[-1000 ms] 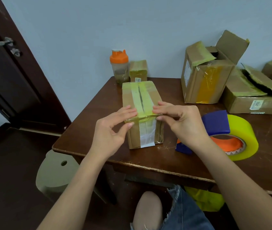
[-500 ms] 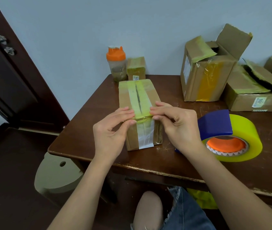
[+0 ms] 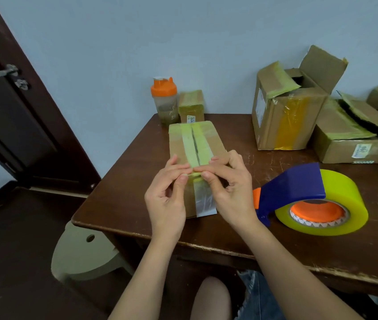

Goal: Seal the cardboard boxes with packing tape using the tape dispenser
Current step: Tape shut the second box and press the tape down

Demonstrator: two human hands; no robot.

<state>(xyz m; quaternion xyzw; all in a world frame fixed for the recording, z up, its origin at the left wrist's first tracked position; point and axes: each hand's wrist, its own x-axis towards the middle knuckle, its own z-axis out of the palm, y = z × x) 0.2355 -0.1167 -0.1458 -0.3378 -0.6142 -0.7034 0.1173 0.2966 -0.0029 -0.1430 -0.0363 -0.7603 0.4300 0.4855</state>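
Head view, sealing in progress. I have the narrow cardboard box [image 3: 197,153] near the counter's [image 3: 123,204] left front corner, lengthwise toward the wall. Its top seam still gapes as a dark slit between two yellow-green tape strips; a shiny strip runs down the near end face. My left hand [image 3: 167,197] and right hand [image 3: 229,192] meet at the box's near top edge, thumb and forefinger of each grip curled and pinching the tape end there, other fingers loosely bent. The tape dispenser [image 3: 310,199], blue with a yellow roll, lies untouched just right of my right hand, toward the front edge. By my judgement this box is unsealed and no fresh tape is drawn. At the back right, an open-flapped box [image 3: 287,116] and a flat open box [image 3: 356,144] also await sealing; a small box [image 3: 191,105] stands by the shaker bottle [image 3: 163,100] at the back left corner.
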